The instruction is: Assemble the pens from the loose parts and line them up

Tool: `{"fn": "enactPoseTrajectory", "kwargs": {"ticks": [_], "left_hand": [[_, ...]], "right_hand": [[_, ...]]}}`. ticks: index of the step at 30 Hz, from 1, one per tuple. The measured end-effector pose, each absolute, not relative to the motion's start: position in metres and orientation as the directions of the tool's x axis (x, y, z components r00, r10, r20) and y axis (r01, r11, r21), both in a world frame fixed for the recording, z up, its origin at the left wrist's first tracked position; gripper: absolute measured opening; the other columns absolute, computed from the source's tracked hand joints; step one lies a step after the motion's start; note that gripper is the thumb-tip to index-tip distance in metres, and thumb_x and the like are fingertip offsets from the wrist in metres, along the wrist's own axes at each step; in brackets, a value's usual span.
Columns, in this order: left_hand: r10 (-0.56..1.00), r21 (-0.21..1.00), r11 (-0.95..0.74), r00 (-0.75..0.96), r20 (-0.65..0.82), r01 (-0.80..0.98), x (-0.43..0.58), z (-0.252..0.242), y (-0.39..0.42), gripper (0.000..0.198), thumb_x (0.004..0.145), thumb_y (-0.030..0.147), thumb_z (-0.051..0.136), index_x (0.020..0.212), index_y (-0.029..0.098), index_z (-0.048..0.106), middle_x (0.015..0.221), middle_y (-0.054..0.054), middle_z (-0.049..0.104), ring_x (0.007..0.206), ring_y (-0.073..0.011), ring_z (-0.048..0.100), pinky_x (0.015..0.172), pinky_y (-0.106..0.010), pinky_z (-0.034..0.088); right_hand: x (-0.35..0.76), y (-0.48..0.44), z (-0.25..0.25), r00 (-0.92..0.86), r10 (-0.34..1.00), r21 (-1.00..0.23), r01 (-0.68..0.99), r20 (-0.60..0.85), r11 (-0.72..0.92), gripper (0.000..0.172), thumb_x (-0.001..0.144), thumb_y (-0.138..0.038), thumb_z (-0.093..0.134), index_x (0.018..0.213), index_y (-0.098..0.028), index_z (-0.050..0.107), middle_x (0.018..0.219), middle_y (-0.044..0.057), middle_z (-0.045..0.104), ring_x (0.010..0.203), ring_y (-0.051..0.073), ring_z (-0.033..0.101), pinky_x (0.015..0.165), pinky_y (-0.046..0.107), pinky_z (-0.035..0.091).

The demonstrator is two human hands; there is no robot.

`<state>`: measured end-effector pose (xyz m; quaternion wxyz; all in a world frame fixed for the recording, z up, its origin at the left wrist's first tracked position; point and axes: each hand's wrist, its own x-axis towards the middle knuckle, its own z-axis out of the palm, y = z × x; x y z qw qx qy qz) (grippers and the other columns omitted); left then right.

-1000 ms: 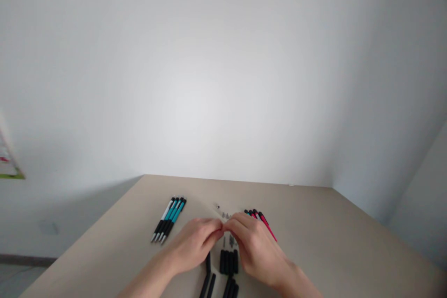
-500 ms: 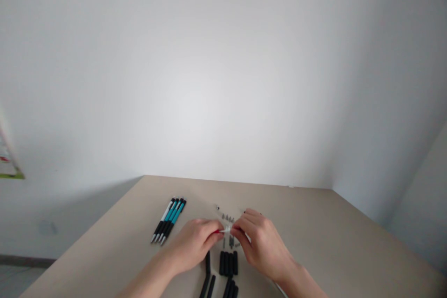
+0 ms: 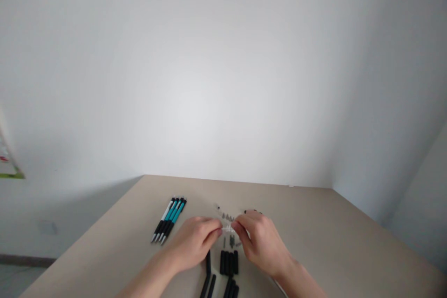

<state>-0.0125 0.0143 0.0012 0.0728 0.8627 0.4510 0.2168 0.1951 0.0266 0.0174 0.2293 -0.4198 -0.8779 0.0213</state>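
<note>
1. My left hand (image 3: 200,240) has its fingers closed on one thin white piece (image 3: 226,228), held between my two hands; fingertips probably suit something so slight.
2. My right hand (image 3: 259,243) is pinched together at the piece's far end; whether it grips it, I cannot tell.
3. From that piece, four pens (image 3: 169,220) lie at nine o'clock, side by side, presumably to stay sorted.
4. Four tips (image 3: 227,217) line up at twelve, likely for easy reach.
5. At six, some springs (image 3: 232,240), too small to count, then four grips (image 3: 226,263).
6. Three rods (image 3: 208,266) lie at seven on the worktop (image 3: 296,223).
</note>
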Motion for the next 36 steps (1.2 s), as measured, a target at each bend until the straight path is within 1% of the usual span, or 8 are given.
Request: {"fn": "enactPoseTrajectory", "kwargs": {"ticks": [2, 4, 6, 9, 11, 17, 22, 36], "left_hand": [[0.82, 0.296, -0.565, 0.484, 0.304, 0.77, -0.014, 0.002, 0.015, 0.028, 0.098, 0.026, 0.037, 0.078, 0.022, 0.056, 0.071, 0.001, 0.064, 0.066, -0.015, 0.059, 0.059, -0.024, 0.032], [0.829, 0.287, -0.551, 0.475, 0.295, 0.784, -0.015, 0.003, 0.015, 0.03, 0.098, 0.027, 0.036, 0.077, 0.021, 0.056, 0.07, 0.001, 0.063, 0.065, -0.0149, 0.058, 0.059, -0.024, 0.031], [0.835, 0.285, -0.541, 0.468, 0.288, 0.791, -0.016, 0.003, 0.014, 0.03, 0.098, 0.027, 0.035, 0.077, 0.021, 0.056, 0.071, 0.001, 0.064, 0.065, -0.0149, 0.058, 0.059, -0.024, 0.031], [0.837, 0.287, -0.541, 0.473, 0.275, 0.79, -0.016, 0.003, 0.014, 0.03, 0.098, 0.027, 0.036, 0.078, 0.022, 0.057, 0.072, 0.001, 0.064, 0.066, -0.015, 0.059, 0.059, -0.023, 0.032], [0.837, 0.284, -0.541, 0.476, 0.268, 0.791, -0.017, 0.003, 0.014, 0.03, 0.097, 0.027, 0.036, 0.078, 0.022, 0.058, 0.072, 0.001, 0.065, 0.065, -0.0152, 0.059, 0.059, -0.024, 0.032], [0.834, 0.256, -0.546, 0.487, 0.26, 0.798, -0.018, 0.003, 0.015, 0.029, 0.096, 0.026, 0.038, 0.078, 0.022, 0.06, 0.071, 0.001, 0.065, 0.065, -0.0164, 0.059, 0.059, -0.024, 0.032], [0.838, 0.266, -0.542, 0.485, 0.252, 0.798, -0.018, 0.003, 0.014, 0.028, 0.096, 0.025, 0.039, 0.077, 0.022, 0.06, 0.071, 0.001, 0.065, 0.065, -0.0163, 0.059, 0.058, -0.024, 0.032], [0.836, 0.247, -0.543, 0.491, 0.243, 0.803, -0.018, 0.002, 0.013, 0.027, 0.095, 0.025, 0.041, 0.076, 0.022, 0.06, 0.071, 0.001, 0.066, 0.066, -0.017, 0.06, 0.057, -0.025, 0.032]], "right_hand": [[0.202, 0.031, 0.018, -0.529, 0.779, -0.248, 0.748, 0.335, 0.615, 0.022, 0.09, -0.016, 0.044, 0.078, -0.019, 0.063, 0.075, 0.003, 0.064, 0.073, 0.016, 0.057, 0.063, 0.024, 0.032], [0.208, 0.034, 0.018, -0.548, 0.798, -0.263, 0.755, 0.25, 0.6, 0.014, 0.081, -0.013, 0.053, 0.081, -0.021, 0.065, 0.079, 0.002, 0.065, 0.079, 0.017, 0.058, 0.067, 0.024, 0.034], [0.211, 0.035, 0.017, -0.561, 0.809, -0.28, 0.76, 0.174, 0.587, 0.014, 0.076, -0.013, 0.057, 0.083, -0.022, 0.066, 0.082, 0.002, 0.066, 0.083, 0.018, 0.059, 0.071, 0.024, 0.035], [0.209, 0.034, 0.016, -0.561, 0.823, -0.28, 0.778, 0.093, 0.562, 0.014, 0.077, -0.015, 0.057, 0.081, -0.022, 0.068, 0.084, 0.002, 0.067, 0.084, 0.018, 0.06, 0.072, 0.025, 0.036], [0.208, 0.034, 0.015, -0.554, 0.829, -0.265, 0.79, 0.074, 0.552, 0.014, 0.078, -0.013, 0.056, 0.079, -0.02, 0.068, 0.087, 0.003, 0.066, 0.084, 0.018, 0.06, 0.071, 0.024, 0.037], [0.209, 0.036, 0.013, -0.535, 0.815, -0.293, 0.761, 0.222, 0.579, 0.017, 0.082, -0.007, 0.051, 0.083, -0.019, 0.062, 0.082, 0.002, 0.065, 0.081, 0.016, 0.059, 0.068, 0.024, 0.036], [0.206, 0.034, 0.015, -0.548, 0.782, -0.316, 0.717, 0.297, 0.622, 0.016, 0.083, -0.007, 0.051, 0.082, -0.019, 0.06, 0.08, 0.001, 0.064, 0.078, 0.016, 0.057, 0.067, 0.023, 0.035], [0.201, 0.029, 0.015, -0.559, 0.772, -0.293, 0.716, 0.304, 0.634, 0.013, 0.084, -0.009, 0.054, 0.082, -0.02, 0.061, 0.081, 0.001, 0.063, 0.08, 0.016, 0.056, 0.068, 0.024, 0.035]]}}
